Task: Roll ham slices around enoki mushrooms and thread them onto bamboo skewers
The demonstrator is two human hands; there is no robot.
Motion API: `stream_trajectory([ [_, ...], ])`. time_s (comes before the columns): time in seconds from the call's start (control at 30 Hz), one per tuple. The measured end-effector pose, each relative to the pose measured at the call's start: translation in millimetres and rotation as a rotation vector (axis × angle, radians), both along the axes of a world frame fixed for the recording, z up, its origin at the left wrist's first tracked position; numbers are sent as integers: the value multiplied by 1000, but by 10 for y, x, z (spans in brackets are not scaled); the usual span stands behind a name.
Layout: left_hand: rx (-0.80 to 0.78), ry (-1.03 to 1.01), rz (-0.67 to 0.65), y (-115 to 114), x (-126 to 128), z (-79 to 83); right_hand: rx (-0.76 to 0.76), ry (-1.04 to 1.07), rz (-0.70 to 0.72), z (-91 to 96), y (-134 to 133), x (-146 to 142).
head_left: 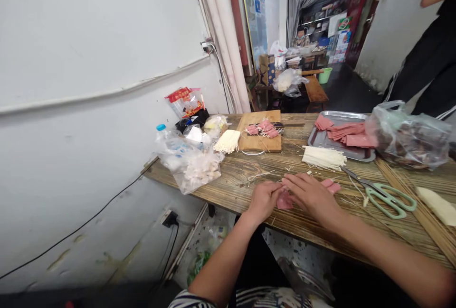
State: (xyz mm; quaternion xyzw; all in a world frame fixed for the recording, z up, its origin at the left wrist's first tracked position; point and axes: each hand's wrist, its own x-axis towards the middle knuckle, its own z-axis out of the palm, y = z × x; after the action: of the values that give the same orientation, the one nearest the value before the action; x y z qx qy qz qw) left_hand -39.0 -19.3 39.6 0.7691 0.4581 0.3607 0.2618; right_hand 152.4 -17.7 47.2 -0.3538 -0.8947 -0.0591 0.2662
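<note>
A thin pink meat slice (284, 200) lies near the table's front edge, partly under my fingers. My left hand (262, 199) is closed at its left side, thumb and fingertips pinched on its upper end. From the right, my right hand (313, 198) reaches over with long fingers bent onto the same end; its thumb is mostly hidden. Rolled pink meat pieces (332, 185) show just beyond my right knuckles. A bunch of enoki mushrooms (324, 157) lies behind that hand. Green-handled scissors (390, 200) rest to its right, blades pointing towards it.
A wooden board (260, 144) carries skewered meat rolls (264, 128); more enoki (228, 141) lies at its left. A metal tray (359, 157) holds meat slices. Bamboo skewers (416, 203), a full plastic bag (409, 135) and bagged mushrooms (199, 168) lie about. A person (420, 56) stands at right.
</note>
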Motion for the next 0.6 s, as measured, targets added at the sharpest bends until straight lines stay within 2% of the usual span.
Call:
stream_trajectory([
  [0.2, -118, 20, -75, 52, 111, 90, -17, -180, -1, 126, -51, 19],
  [0.47, -291, -104, -45, 114, 81, 61, -115, -131, -40, 208, -22, 168],
  [0.6, -315, -127, 12, 108, 101, 83, -129, -122, -82, 228, -2, 162],
])
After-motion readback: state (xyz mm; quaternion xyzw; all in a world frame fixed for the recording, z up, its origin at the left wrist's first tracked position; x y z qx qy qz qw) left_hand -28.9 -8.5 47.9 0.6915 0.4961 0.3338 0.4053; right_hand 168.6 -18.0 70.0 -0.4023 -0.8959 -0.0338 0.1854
